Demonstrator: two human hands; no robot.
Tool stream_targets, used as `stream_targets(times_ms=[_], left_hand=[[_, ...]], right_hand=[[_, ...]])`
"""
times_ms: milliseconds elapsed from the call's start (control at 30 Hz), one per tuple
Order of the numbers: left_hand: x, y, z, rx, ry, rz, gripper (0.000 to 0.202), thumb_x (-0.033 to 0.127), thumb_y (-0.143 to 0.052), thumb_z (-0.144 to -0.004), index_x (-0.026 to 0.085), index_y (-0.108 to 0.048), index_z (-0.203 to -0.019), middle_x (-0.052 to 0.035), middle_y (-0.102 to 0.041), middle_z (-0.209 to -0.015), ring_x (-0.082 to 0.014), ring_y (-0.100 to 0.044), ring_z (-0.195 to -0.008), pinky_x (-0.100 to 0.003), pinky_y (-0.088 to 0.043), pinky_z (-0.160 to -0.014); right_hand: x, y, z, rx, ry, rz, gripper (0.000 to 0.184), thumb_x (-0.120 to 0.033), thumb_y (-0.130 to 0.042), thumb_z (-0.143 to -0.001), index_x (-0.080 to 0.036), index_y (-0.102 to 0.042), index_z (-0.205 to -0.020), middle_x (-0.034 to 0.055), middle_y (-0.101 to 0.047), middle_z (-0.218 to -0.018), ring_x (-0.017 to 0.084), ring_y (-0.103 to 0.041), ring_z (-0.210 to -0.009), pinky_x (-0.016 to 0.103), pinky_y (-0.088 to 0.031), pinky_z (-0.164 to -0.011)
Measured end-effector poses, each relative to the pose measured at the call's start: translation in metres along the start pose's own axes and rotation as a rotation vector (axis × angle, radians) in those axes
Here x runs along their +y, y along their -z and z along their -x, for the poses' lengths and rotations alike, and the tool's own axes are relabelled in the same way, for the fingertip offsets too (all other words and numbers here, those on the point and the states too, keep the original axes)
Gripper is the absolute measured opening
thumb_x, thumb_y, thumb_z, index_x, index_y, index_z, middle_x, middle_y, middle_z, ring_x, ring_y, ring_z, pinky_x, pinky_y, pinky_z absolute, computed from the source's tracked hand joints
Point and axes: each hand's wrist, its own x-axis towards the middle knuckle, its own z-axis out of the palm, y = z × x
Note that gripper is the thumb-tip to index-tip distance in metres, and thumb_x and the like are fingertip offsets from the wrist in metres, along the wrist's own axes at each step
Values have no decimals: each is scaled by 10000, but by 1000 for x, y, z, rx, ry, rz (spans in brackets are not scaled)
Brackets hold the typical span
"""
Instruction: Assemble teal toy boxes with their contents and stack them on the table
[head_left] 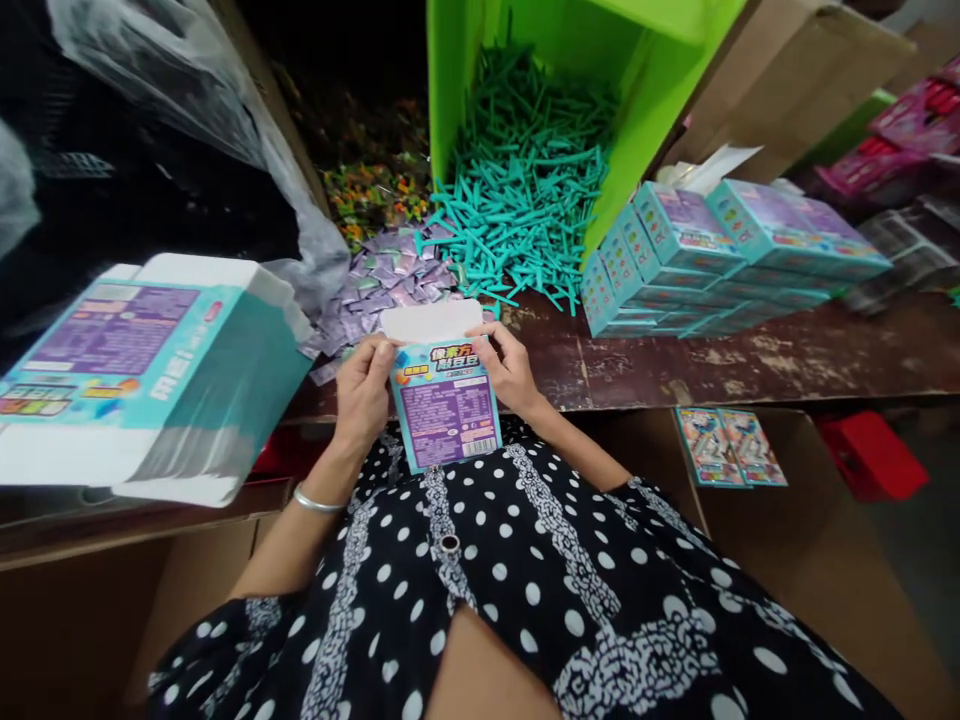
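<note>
Between my two hands is a small teal and purple printed carton (450,415), with its white top flap raised. My left hand (365,385) grips its left upper edge, thumb on top. On the opposite side, my right hand (510,370) pinches the upper right edge. The carton is held upright close to my body, at the table's front edge. Just beyond it lies a heap of small purple sachets (397,270). To my left rests a thick stack of flattened cartons (172,370) of the same print.
A green bin (652,110) lies open toward me, spilling teal plastic sticks (532,190). Filled-looking teal boxes (675,260) are stacked at the right of the dark wooden table (540,350). Below sit two printed packs (724,447) on cardboard and a red box (874,455).
</note>
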Motion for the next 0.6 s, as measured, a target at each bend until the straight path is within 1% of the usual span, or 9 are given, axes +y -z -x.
stream_targets(times_ms=[67, 167, 200, 267, 333, 367, 467, 533, 600], left_hand=[[0, -7, -2, 40, -65, 31, 549, 732, -885, -933, 228, -708, -1061, -22, -695, -954, -180, -646, -852, -272, -536, -787], [1, -12, -4, 48, -104, 63, 598, 704, -945, -899, 267, -690, -1218, 1, -679, -952, -172, -646, -838, -266, -528, -769], [1, -12, -5, 29, -97, 42, 578, 723, -911, -925, 265, -707, -1214, -5, -687, -943, -181, -654, -839, -277, -534, -766], [2, -9, -7, -5, -81, -21, 552, 785, -785, -998, 241, -759, -1090, -33, -715, -922, -205, -669, -851, -307, -551, -767], [5, -3, -11, -31, -60, -54, 608, 825, -736, -1004, 225, -772, -908, -59, -739, -885, -219, -677, -846, -325, -564, -763], [8, 0, -14, -54, -35, -50, 613, 824, -775, -974, 225, -767, -847, -62, -744, -860, -219, -676, -825, -326, -566, -749], [21, 11, -24, -209, 102, -8, 545, 724, -992, -804, 222, -781, -832, -53, -757, -816, -208, -670, -740, -323, -570, -684], [31, 17, -29, -337, 184, 1, 526, 649, -1055, -746, 213, -827, -930, -58, -781, -845, -218, -689, -732, -329, -585, -664], [38, 21, -31, -393, 172, -29, 514, 602, -1066, -743, 207, -872, -1008, -72, -796, -889, -239, -713, -774, -338, -600, -667]], right_hand=[[1, 0, -2, 66, 41, -5, 400, -642, -636, -1077, -244, -656, -1037, 60, -736, -1116, 228, -684, -1088, 407, -553, -1057], [5, -2, -3, 144, 20, -125, 381, -608, -740, -996, -270, -578, -1068, 52, -697, -1181, 209, -671, -1083, 380, -559, -1000], [6, -3, -3, 160, -2, -171, 413, -607, -770, -966, -280, -551, -1090, 43, -691, -1171, 202, -670, -1064, 372, -561, -979], [5, -3, -5, 153, -35, -220, 487, -625, -826, -912, -288, -518, -1082, 20, -680, -1099, 195, -663, -1025, 367, -556, -965], [2, 0, -10, 68, -50, -225, 556, -690, -865, -865, -282, -514, -1006, 6, -663, -1024, 190, -642, -982, 369, -547, -952], [0, 2, -14, 5, -53, -219, 587, -733, -865, -853, -276, -510, -950, 2, -651, -986, 186, -625, -955, 369, -542, -939], [-9, 13, -29, -190, -59, -189, 622, -776, -846, -870, -258, -503, -824, -4, -643, -915, 173, -601, -910, 369, -533, -928], [-15, 21, -41, -330, -64, -153, 533, -708, -873, -883, -234, -629, -883, 21, -728, -1015, 183, -659, -991, 376, -548, -987], [-21, 27, -52, -499, -59, -106, 485, -642, -885, -891, -224, -784, -1115, 60, -804, -1227, 216, -717, -1151, 397, -563, -1073]])
